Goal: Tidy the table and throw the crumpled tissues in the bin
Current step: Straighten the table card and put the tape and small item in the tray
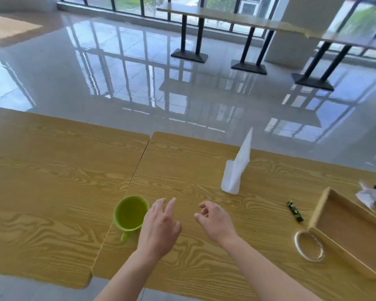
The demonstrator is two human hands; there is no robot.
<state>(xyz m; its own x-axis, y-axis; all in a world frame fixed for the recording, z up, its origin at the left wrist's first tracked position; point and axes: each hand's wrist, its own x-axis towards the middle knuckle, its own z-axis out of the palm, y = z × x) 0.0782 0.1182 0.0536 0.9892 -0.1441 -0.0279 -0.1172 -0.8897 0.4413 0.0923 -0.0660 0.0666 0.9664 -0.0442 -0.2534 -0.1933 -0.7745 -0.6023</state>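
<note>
Left grip (pixel 161 224) splayed beside green cup (pixel 130 213), right grip (pixel 215 222) loosely curled, both empty: best to reach toward three o'clock and pinch crumpled tissue (pixel 366 195) whole.

Glossy floor (pixel 117 72), tall windows (pixel 128 4) (greenery outside), long wooden counter (pixel 226 17).

At your far right, a white crumpled tissue (pixel 366 195) lies on the wood-grain table (pixel 182 161), toward its far edge. Nearer the middle, by that edge, a white tissue pack (pixel 231 179) stands upright, one sheet rising to a point.
</note>
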